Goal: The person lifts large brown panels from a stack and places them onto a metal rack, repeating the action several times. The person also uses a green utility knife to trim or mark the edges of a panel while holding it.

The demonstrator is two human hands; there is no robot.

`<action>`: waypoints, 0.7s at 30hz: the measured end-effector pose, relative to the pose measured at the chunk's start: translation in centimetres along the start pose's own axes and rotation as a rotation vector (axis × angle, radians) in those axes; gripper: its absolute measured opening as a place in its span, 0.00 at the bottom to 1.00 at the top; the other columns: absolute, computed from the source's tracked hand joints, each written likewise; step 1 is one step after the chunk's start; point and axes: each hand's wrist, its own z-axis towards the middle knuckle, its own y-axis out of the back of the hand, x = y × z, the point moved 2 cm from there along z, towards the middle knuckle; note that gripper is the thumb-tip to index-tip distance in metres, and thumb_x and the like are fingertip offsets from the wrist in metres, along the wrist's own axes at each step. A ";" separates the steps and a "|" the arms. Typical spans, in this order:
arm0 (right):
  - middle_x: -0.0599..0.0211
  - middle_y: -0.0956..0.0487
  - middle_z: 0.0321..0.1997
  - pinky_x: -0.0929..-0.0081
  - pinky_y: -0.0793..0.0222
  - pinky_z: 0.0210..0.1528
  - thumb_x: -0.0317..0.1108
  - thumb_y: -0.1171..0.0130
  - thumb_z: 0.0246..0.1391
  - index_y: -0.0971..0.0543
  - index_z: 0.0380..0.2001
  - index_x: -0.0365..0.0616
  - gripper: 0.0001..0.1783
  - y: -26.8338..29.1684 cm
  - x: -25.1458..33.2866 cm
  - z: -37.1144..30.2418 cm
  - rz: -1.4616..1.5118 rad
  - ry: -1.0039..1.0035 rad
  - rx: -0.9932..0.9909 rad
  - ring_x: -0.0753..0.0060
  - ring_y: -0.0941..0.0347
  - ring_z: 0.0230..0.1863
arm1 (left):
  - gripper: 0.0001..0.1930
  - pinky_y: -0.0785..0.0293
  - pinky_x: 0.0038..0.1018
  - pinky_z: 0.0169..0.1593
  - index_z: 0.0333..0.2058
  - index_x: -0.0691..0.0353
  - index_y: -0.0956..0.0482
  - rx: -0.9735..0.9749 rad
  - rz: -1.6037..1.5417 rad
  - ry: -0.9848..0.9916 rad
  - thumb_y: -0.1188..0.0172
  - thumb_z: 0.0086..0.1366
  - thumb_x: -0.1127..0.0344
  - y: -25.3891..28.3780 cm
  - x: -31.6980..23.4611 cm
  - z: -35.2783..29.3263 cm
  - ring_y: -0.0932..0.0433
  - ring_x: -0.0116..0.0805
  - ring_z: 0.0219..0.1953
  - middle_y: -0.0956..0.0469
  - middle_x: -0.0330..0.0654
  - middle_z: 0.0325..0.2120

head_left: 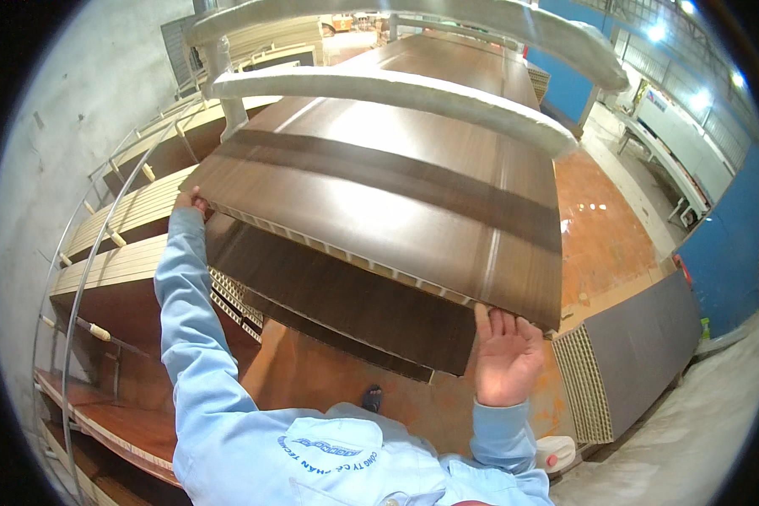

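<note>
A long, glossy brown wood-grain panel (371, 202) stretches away in front of me, its near end tilted up and apart from the darker panels below. Small openings line its pale cut edge. My left hand (192, 201) is closed round the near left corner. At the near right, my right hand (508, 354) holds the same edge with its palm turned towards me, the fingertips partly hidden at the panel. Underneath, a dark brown panel (354, 304) lies over another, both jutting out towards me.
Two pale wrapped bars (396, 91) cross above the panel. A metal rack (80, 312) with stacked panels stands left. Lower right, a stack of grey-faced panels (641, 354) rests by the orange-brown floor (599, 219). A white container (555, 454) sits near my right sleeve.
</note>
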 end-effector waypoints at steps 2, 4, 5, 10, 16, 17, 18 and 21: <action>0.68 0.24 0.52 0.54 0.41 0.68 0.30 0.51 0.58 0.28 0.48 0.47 0.14 -1.5 -2.9 -0.4 -0.013 -0.043 0.120 0.66 0.32 0.57 | 0.15 0.20 0.28 0.32 0.45 0.66 0.29 -0.043 0.022 -0.129 0.39 0.59 0.76 2.5 -1.5 4.9 0.19 0.41 0.33 0.22 0.48 0.34; 0.69 0.26 0.55 0.55 0.41 0.68 0.30 0.52 0.58 0.30 0.54 0.48 0.19 -2.4 -5.3 -0.5 0.004 -0.069 0.128 0.68 0.33 0.59 | 0.16 0.19 0.27 0.32 0.46 0.66 0.27 -0.057 0.018 -0.066 0.38 0.59 0.77 4.9 -2.8 9.8 0.19 0.41 0.30 0.21 0.46 0.32; 0.69 0.30 0.61 0.54 0.41 0.69 0.29 0.52 0.59 0.36 0.60 0.50 0.25 -2.7 -6.3 -0.5 0.028 -0.086 0.164 0.69 0.37 0.63 | 0.12 0.19 0.26 0.33 0.42 0.65 0.25 0.110 -0.026 -0.092 0.38 0.59 0.77 5.8 -3.9 11.8 0.19 0.40 0.30 0.21 0.46 0.31; 0.61 0.38 0.68 0.51 0.46 0.70 0.30 0.52 0.59 0.42 0.65 0.46 0.30 -1.3 -8.8 -0.3 -0.065 0.026 0.261 0.62 0.44 0.69 | 0.11 0.21 0.29 0.48 0.40 0.66 0.25 -0.009 0.044 -0.127 0.37 0.59 0.72 8.8 -4.1 13.9 0.20 0.39 0.43 0.20 0.47 0.38; 0.43 0.28 0.58 0.56 0.33 0.60 0.28 0.47 0.58 0.35 0.60 0.34 0.27 4.2 -5.3 -3.0 -0.688 0.072 0.425 0.55 0.29 0.58 | 0.18 0.22 0.29 0.40 0.53 0.62 0.27 -0.284 0.567 -0.139 0.48 0.70 0.60 7.3 -9.2 2.5 0.19 0.36 0.43 0.20 0.45 0.46; 0.42 0.23 0.51 0.58 0.26 0.54 0.26 0.47 0.57 0.29 0.56 0.32 0.22 4.4 -4.3 -3.1 -0.886 0.233 0.570 0.54 0.23 0.51 | 0.18 0.23 0.29 0.38 0.51 0.62 0.25 -0.229 0.668 -0.278 0.48 0.70 0.57 5.4 -11.2 1.0 0.19 0.34 0.42 0.19 0.45 0.45; 0.45 0.20 0.44 0.61 0.23 0.47 0.25 0.48 0.57 0.25 0.49 0.32 0.16 4.3 -3.3 -3.0 -1.016 0.353 0.599 0.55 0.20 0.44 | 0.19 0.23 0.29 0.36 0.50 0.63 0.23 -0.250 0.793 -0.438 0.48 0.70 0.55 3.5 -13.3 -0.4 0.18 0.32 0.42 0.18 0.46 0.44; 0.51 0.17 0.33 0.64 0.20 0.35 0.23 0.50 0.54 0.20 0.35 0.34 0.10 1.4 -1.0 -2.0 -0.900 0.956 0.761 0.57 0.18 0.32 | 0.21 0.26 0.28 0.50 0.46 0.66 0.19 0.180 1.111 -1.006 0.48 0.70 0.53 -8.9 -16.4 -1.7 0.19 0.32 0.43 0.18 0.47 0.42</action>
